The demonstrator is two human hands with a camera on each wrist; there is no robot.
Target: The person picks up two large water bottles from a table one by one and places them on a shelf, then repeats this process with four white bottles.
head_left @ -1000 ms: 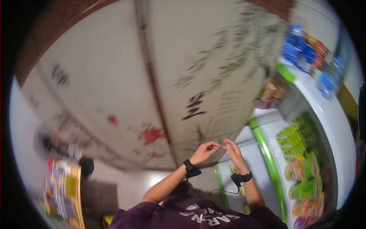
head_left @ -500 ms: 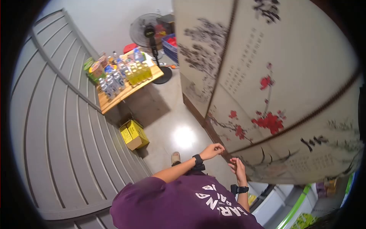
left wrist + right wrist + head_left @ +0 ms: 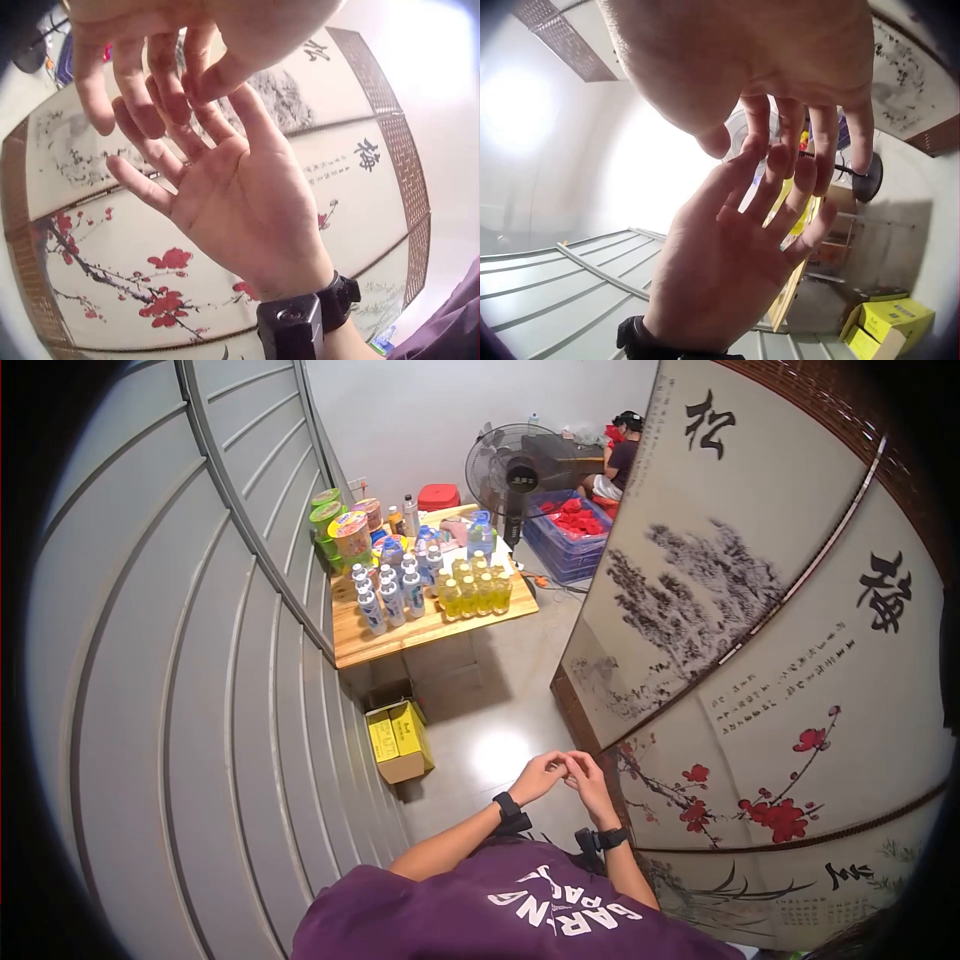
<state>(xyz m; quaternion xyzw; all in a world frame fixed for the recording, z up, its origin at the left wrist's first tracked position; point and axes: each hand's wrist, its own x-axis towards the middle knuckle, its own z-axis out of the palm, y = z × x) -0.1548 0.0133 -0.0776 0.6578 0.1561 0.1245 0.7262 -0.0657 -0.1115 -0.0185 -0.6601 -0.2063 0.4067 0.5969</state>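
Note:
In front of the purple shirt (image 3: pixel 440 905), my left hand (image 3: pixel 540 775) and right hand (image 3: pixel 592 788) come together at the fingertips. Neither holds anything. The left wrist view shows the right palm (image 3: pixel 240 187) with its fingers spread and slightly bent, overlapping the loosely bent fingers (image 3: pixel 135 97) of the left hand. From the right wrist, the left palm (image 3: pixel 720 255) faces up toward the right hand (image 3: pixel 757 60), whose fingers hang down loosely. Each wrist wears a black strap with a small camera (image 3: pixel 292 319).
Ahead stands a wooden table (image 3: pixel 380 650) with water bottles (image 3: pixel 390 595), yellow drink bottles (image 3: pixel 475 590) and noodle cups (image 3: pixel 350 535). A yellow carton (image 3: pixel 400 740) sits below. A painted folding screen (image 3: pixel 700 640) borders the right, a grey slatted wall (image 3: pixel 190 690) the left; beyond are a fan (image 3: pixel 520 475) and a seated person (image 3: pixel 622 460).
The head view has swung left, from the screen and white shelves to the table and fan. Both hands have drawn closer, so their fingertips now meet.

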